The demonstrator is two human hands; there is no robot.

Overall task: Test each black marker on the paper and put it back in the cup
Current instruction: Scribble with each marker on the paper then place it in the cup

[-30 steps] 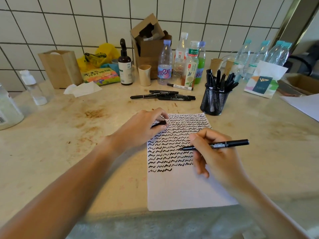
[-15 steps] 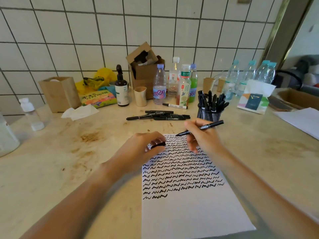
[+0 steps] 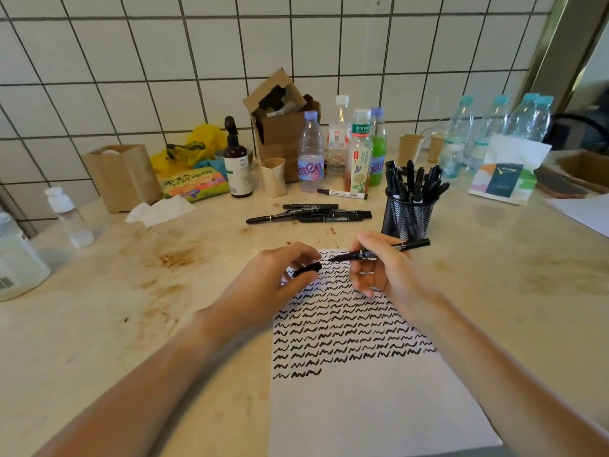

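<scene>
Black marker (image 3: 379, 251) in right hand (image 3: 385, 272), near level (tip leftward), toward cap (image 3: 306, 268)

The right hand (image 3: 382, 268) pinched an uncapped black marker (image 3: 379, 251), its tip pointing left toward the cap (image 3: 306, 268) gripped in the left hand (image 3: 280, 278). Both hands hung over the top of the paper (image 3: 362, 407), which was covered in rows of black squiggles. Just behind stood the mesh cup (image 3: 408, 219) full of markers, with loose markers (image 3: 309, 213) lying to its left on the counter (image 3: 99, 324).
</scene>
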